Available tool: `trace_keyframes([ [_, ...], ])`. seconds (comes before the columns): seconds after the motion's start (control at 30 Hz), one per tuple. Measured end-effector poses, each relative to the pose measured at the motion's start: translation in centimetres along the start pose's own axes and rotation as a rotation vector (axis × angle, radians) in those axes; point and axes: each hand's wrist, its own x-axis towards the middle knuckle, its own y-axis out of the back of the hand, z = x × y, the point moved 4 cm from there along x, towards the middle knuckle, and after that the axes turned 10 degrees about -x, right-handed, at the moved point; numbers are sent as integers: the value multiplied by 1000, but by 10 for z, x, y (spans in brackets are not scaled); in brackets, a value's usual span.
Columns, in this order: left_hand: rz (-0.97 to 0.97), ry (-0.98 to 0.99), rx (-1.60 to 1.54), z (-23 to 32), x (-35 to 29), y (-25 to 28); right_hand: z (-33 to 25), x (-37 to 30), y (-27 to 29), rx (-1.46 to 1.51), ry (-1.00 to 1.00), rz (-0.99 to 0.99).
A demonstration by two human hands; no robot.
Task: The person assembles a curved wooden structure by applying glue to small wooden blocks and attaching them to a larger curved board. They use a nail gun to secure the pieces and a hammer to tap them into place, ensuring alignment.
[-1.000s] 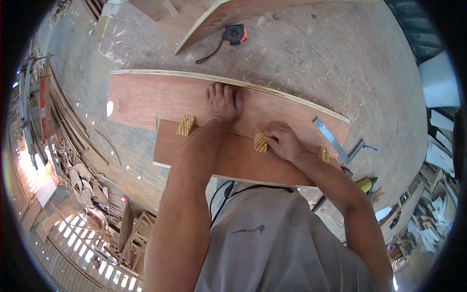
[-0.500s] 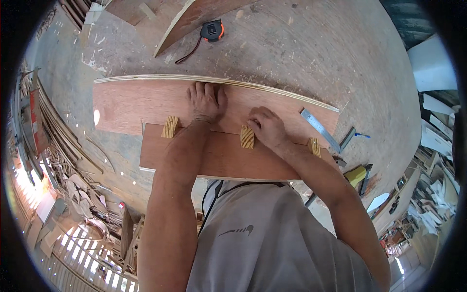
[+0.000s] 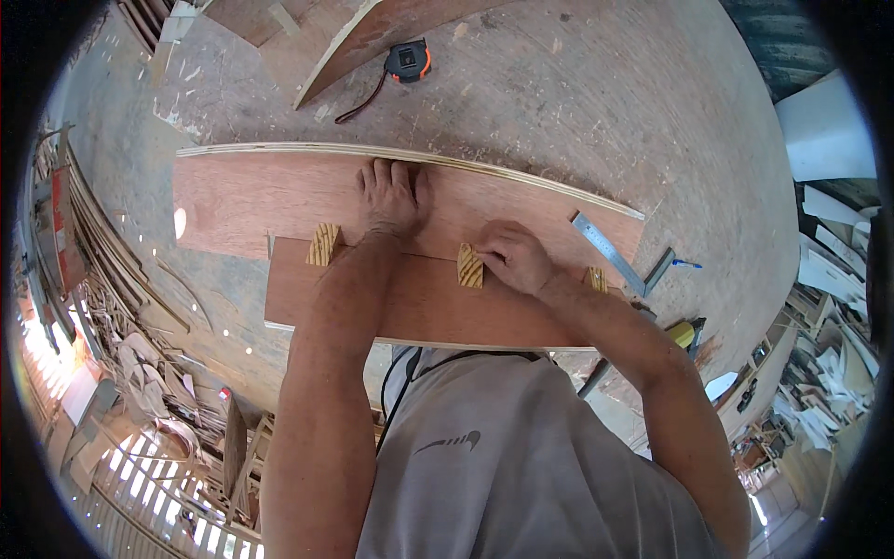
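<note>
A long reddish plywood board (image 3: 270, 182) lies across the bench, and a second plywood board (image 3: 419, 317) runs along its near side. Three short wooden blocks with striped end grain stand along the seam: a left block (image 3: 324, 244), a middle block (image 3: 469, 265) and a right block (image 3: 596, 279) partly behind my forearm. My left hand (image 3: 389, 197) presses on the long board, fingers apart and tips close to its far edge. With curled fingers, my right hand (image 3: 517, 259) pinches at the right side of the middle block; the lower fingers are partly hidden.
A metal try square (image 3: 610, 250) rests on the long board's right end, its dark stock beside a blue pen (image 3: 687, 264). Beyond the boards lie a tape measure (image 3: 408, 61) and a curved plywood piece (image 3: 340, 51). A yellow-black tool (image 3: 684, 333) sits at right.
My right hand has shifted slightly down and toward me, from the top of the middle block to its right side. My left hand stays in place on the board.
</note>
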Motion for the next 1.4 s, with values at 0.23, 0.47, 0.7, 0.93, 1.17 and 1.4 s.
trace_keyframes([
  [0.23,24,3,-4,-3,-3,-3,-3,16,-4,-81,-270,33],
  [0.47,13,23,-27,-3,3,0,-15,13,2,-147,-183,74],
  [0.7,38,11,-25,-4,1,0,-8,-6,-2,-80,-169,-46],
  [0.93,99,-36,-29,-3,-1,-2,-2,14,2,-18,-99,25],
  [1.17,-6,33,10,-1,1,-1,-8,19,-3,-62,-352,25],
  [1.4,-51,24,-40,-3,1,0,-9,9,-2,-32,-162,77],
])
